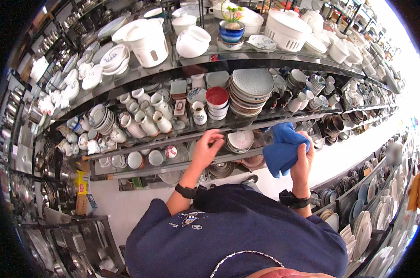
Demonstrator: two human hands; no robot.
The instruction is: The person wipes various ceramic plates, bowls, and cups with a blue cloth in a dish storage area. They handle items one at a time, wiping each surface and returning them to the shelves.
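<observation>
A bunched blue cloth (283, 151) hangs from my right hand (303, 156), gripped between the thumb and fingers. My left hand (208, 146) holds nothing; its fingers are bent and apart, in front of the middle shelf's edge. Just beyond it on that shelf are a small white vase with a dark floral pattern (199, 113) and a stack of bowls whose top one is red inside (217, 96). To their right rises a tall stack of plates (253, 83). A pink-and-white striped bowl (240, 140) lies on the shelf below, between my hands.
White lidded pots (288, 29), a tall white container (149, 43) and a blue striped planter (231, 32) line the top shelf. Several ceramic bottles (147, 121) crowd the middle shelf at left. Racks of plates (362, 229) stand behind at right, cardboard boxes (82, 203) on the left.
</observation>
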